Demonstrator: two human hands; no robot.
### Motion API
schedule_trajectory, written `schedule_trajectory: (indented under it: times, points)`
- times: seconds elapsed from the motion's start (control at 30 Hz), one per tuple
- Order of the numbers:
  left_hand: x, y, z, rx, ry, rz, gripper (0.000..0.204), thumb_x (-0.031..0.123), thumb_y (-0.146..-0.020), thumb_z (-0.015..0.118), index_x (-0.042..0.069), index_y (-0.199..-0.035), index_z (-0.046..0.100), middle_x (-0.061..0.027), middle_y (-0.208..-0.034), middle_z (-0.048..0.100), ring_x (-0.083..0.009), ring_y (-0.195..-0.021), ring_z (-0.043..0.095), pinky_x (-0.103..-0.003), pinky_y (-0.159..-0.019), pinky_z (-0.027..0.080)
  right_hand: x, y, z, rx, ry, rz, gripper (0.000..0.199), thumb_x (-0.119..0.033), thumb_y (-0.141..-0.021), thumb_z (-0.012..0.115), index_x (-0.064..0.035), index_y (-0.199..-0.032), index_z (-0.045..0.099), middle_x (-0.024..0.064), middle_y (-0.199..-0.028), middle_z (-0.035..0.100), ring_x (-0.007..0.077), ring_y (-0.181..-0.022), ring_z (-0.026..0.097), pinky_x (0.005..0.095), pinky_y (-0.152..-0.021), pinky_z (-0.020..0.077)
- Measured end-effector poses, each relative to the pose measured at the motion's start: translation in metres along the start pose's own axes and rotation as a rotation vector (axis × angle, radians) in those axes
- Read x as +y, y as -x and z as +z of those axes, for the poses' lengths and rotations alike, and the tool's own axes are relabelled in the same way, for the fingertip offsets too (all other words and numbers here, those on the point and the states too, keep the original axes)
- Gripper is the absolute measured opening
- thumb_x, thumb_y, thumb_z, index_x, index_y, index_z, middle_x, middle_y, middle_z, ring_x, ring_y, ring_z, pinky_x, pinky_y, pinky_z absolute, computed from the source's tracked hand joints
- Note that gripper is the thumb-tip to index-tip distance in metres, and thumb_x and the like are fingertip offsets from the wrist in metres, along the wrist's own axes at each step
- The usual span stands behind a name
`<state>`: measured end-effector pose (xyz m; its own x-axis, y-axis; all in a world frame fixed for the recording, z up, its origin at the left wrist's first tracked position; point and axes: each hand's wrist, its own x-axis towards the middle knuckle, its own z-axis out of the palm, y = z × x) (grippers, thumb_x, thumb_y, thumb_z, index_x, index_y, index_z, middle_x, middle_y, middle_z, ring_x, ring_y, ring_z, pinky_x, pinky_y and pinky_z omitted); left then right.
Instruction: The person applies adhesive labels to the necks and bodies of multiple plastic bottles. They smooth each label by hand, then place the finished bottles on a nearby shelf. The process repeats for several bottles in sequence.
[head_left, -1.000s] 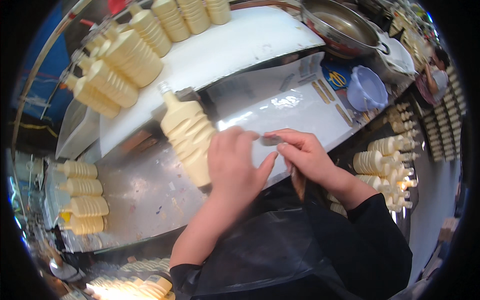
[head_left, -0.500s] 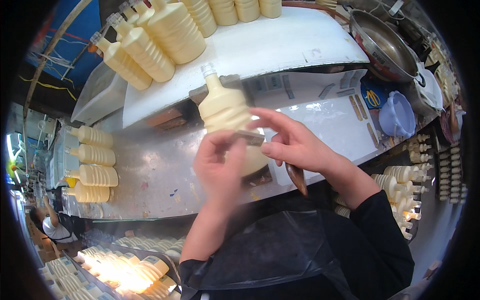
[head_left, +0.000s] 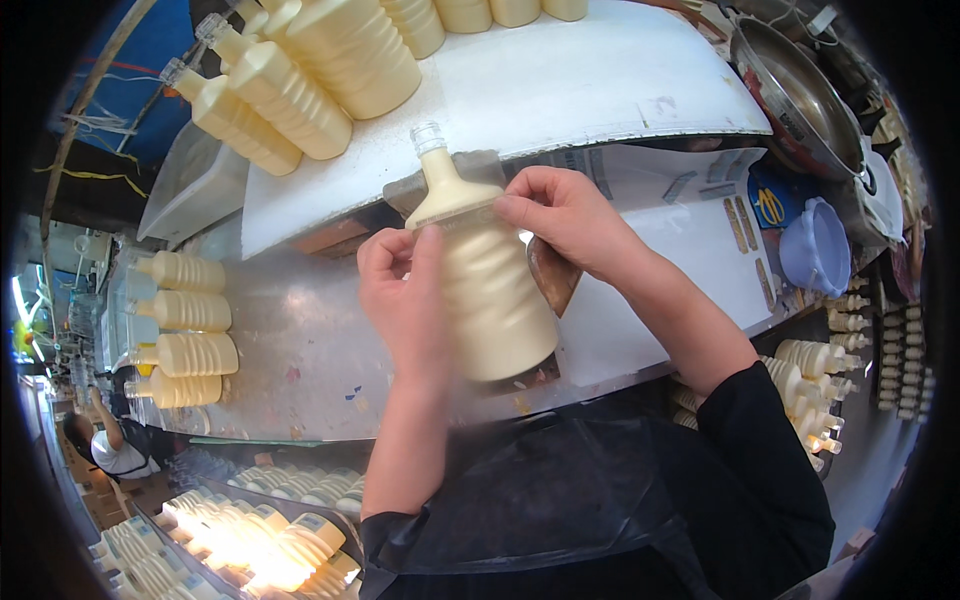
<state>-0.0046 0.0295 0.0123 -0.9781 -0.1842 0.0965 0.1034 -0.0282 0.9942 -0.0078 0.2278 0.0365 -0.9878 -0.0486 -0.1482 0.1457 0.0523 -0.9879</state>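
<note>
A cream-coloured ribbed bottle (head_left: 495,300) with a clear threaded neck lies in front of me, its neck pointing away. Across its shoulder stretches a narrow translucent strip (head_left: 455,214), which looks like a decal. My left hand (head_left: 400,280), partly blurred, has thumb and fingers closed at the strip's left end. My right hand (head_left: 565,215) pinches the right end between thumb and forefinger. From under the right palm hangs a brown flat blade-like tool (head_left: 552,277), apparently tucked in the other fingers, beside the bottle's right edge.
Several cream bottles (head_left: 340,60) stand on the white raised board (head_left: 560,80) at the back. More bottles (head_left: 190,312) lie at the left. On the right are flat decal strips (head_left: 735,225), a lilac bucket (head_left: 815,250), yellow-handled scissors (head_left: 768,207) and a large metal pan (head_left: 795,95).
Both hands have moved up the bottle to its shoulder and spread apart. The strip now stretches flat across the bottle between them. The brown tool has swung upward with my right hand.
</note>
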Motion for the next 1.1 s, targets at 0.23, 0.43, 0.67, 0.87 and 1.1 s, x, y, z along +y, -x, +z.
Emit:
schedule_trajectory:
  times: [0.23,0.43,0.67,0.87,1.1]
  points:
    - [0.001,0.001,0.003,0.017,0.095,-0.102,0.015,0.007,-0.093,0.073,0.002,-0.09,0.059,-0.0035,-0.115,0.051,-0.01,-0.093,0.053,-0.027,-0.087,0.047,0.003,-0.005,0.005,0.052,0.106,-0.028,0.021,-0.02,-0.096,0.071,-0.0016,-0.09,0.064,-0.0031,-0.081,0.063,0.0028,-0.076,0.054,0.0223,-0.066,0.0464]
    - [-0.009,0.0,0.001,0.019,0.199,-0.124,0.01,0.003,-0.095,0.069,0.002,-0.092,0.059,-0.0036,-0.116,0.054,-0.0124,-0.104,0.054,-0.029,-0.096,0.045,-0.005,-0.002,0.007,0.089,0.16,-0.067,0.022,-0.019,-0.094,0.072,-0.0005,-0.086,0.062,-0.0017,-0.075,0.062,0.0033,-0.07,0.054,0.0231,-0.061,0.0459]
    - [-0.011,0.0,-0.001,0.036,0.238,-0.138,0.009,0.003,-0.095,0.069,0.002,-0.094,0.061,-0.0037,-0.117,0.058,-0.0121,-0.103,0.055,-0.03,-0.096,0.046,-0.01,-0.001,0.009,0.11,0.176,-0.071,0.024,-0.019,-0.093,0.074,-0.0002,-0.084,0.063,-0.0014,-0.07,0.061,0.0036,-0.067,0.053,0.0236,-0.058,0.045]
    - [-0.006,0.001,0.003,0.048,0.313,-0.161,0.009,0.003,-0.095,0.07,0.003,-0.094,0.061,-0.0028,-0.112,0.06,-0.0109,-0.099,0.056,-0.028,-0.092,0.047,-0.01,-0.002,0.01,0.116,0.21,-0.071,0.024,-0.02,-0.092,0.075,-0.0008,-0.083,0.063,-0.0019,-0.07,0.06,0.0036,-0.066,0.052,0.0228,-0.058,0.0441]
    - [0.002,0.003,0.005,0.058,0.285,-0.19,0.017,0.005,-0.097,0.068,0.002,-0.112,0.06,-0.0034,-0.112,0.06,-0.0106,-0.1,0.056,-0.028,-0.092,0.048,0.019,-0.014,-0.001,0.097,-0.029,-0.05,0.017,-0.018,-0.099,0.067,-0.0031,-0.106,0.062,-0.0018,-0.087,0.062,0.0036,-0.079,0.055,0.0211,-0.07,0.0461]
